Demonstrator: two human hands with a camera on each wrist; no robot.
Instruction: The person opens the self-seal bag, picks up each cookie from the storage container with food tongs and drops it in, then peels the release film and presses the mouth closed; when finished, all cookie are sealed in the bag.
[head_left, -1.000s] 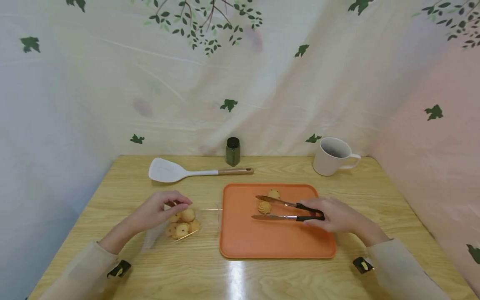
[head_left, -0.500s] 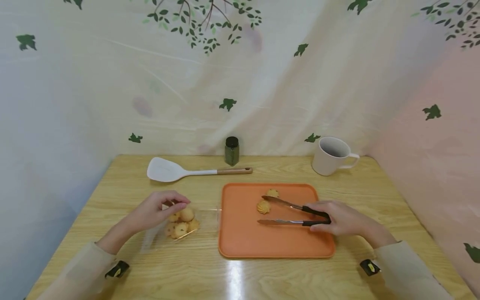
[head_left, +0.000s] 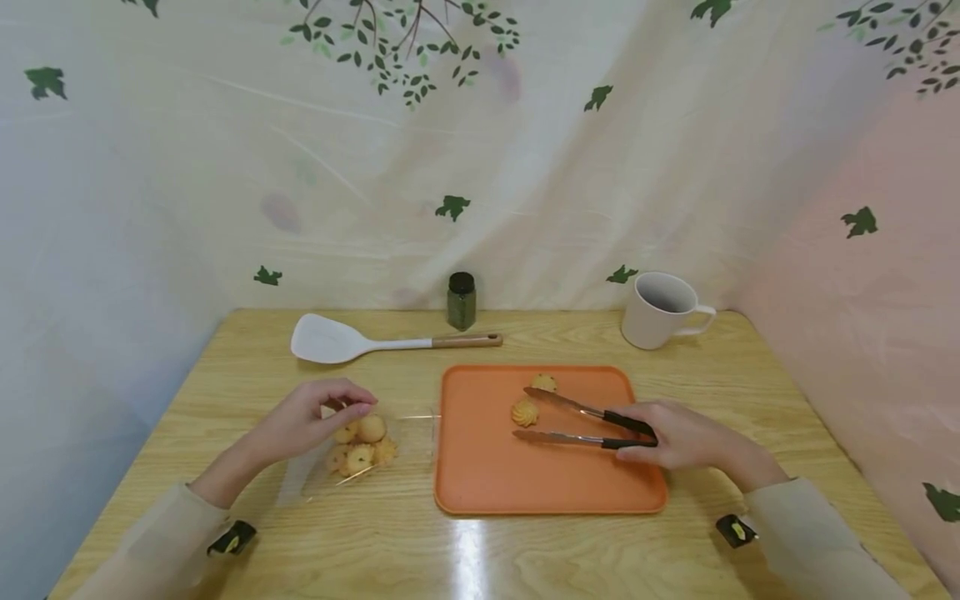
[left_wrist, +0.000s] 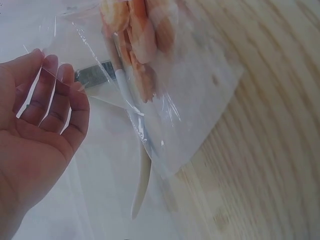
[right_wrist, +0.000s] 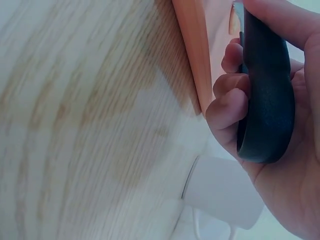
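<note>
Opposite the left hand (head_left: 307, 421) pinching clear plastic packaging (left_wrist: 187, 120), the right hand (head_left: 678, 433) grips parted black-handled metal tongs (head_left: 577, 439), springy-looking, best handle-held.

pass: orange tray (head_left: 551, 483), near side | blocks: tongs (head_left: 562, 437) mid-tray; farther back spatula (head_left: 397, 343), jar (head_left: 461, 302), mug (head_left: 654, 321)

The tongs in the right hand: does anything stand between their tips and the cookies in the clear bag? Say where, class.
Yes: the left rim of the tray crosses the direct line from the tongs, then a stretch of clear bag precedes the cookies. The left hand holds the bag's edge beside them.
</note>
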